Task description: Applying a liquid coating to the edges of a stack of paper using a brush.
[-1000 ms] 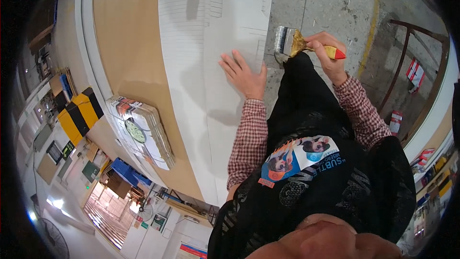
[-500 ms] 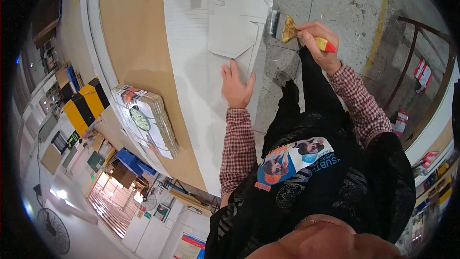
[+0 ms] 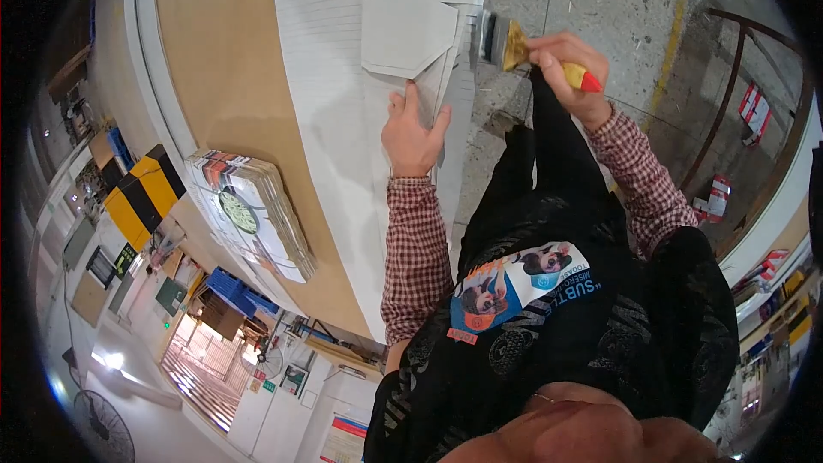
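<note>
My right hand (image 3: 573,77) is closed round the handle of a paintbrush (image 3: 517,45), yellow with a red end. Its bristles point left toward the edge of the table and stand close to the stacked sheets. With fingers spread, my left hand (image 3: 411,131) lies flat on the paper. Its index fingertip touches the lower edge of a grey-white die-cut card (image 3: 407,34). Beneath the card, white sheets with closely staggered edges (image 3: 321,60) spread over the table.
To the left, a bundled stack of printed sheets (image 3: 249,214) rests on the tan tabletop (image 3: 219,60). A yellow-and-black striped block (image 3: 146,197) lies beyond it. On the right are a concrete floor (image 3: 600,0) with a yellow line and a rusty metal frame (image 3: 724,103).
My left hand has slid slightly up and left along the paper, its index finger still at the card's edge. The brush has shifted a little; its grip is the same.
</note>
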`<state>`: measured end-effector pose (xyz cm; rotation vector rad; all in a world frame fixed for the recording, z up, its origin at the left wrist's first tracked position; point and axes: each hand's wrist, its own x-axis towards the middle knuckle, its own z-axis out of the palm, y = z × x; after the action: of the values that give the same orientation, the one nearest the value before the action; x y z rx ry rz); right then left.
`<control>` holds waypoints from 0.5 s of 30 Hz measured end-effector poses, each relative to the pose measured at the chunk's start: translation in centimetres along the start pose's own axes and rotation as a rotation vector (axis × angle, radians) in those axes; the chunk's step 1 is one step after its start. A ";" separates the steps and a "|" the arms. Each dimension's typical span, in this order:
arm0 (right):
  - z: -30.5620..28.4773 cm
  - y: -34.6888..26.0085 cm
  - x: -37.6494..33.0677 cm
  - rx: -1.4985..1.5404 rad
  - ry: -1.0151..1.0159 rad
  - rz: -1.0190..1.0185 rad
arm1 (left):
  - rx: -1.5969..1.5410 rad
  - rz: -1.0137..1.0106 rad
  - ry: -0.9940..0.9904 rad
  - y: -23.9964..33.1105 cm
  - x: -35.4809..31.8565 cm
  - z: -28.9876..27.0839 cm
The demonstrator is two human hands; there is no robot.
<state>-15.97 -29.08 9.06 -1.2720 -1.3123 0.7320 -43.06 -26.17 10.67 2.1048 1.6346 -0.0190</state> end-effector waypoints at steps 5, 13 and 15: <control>1.0 1.1 0.5 -0.046 0.053 -0.049 | 0.054 0.014 -0.013 0.5 0.0 0.1; 0.8 -2.1 -4.6 0.070 -0.012 0.064 | 0.267 -0.080 0.029 2.2 -0.3 2.2; 0.3 -2.6 -4.8 0.061 0.012 0.077 | 0.283 -0.156 0.083 3.2 -0.7 3.5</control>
<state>-17.82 -34.13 10.12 -1.2816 -1.2278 0.8109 -39.34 -28.70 8.94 2.2004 1.9401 -0.2285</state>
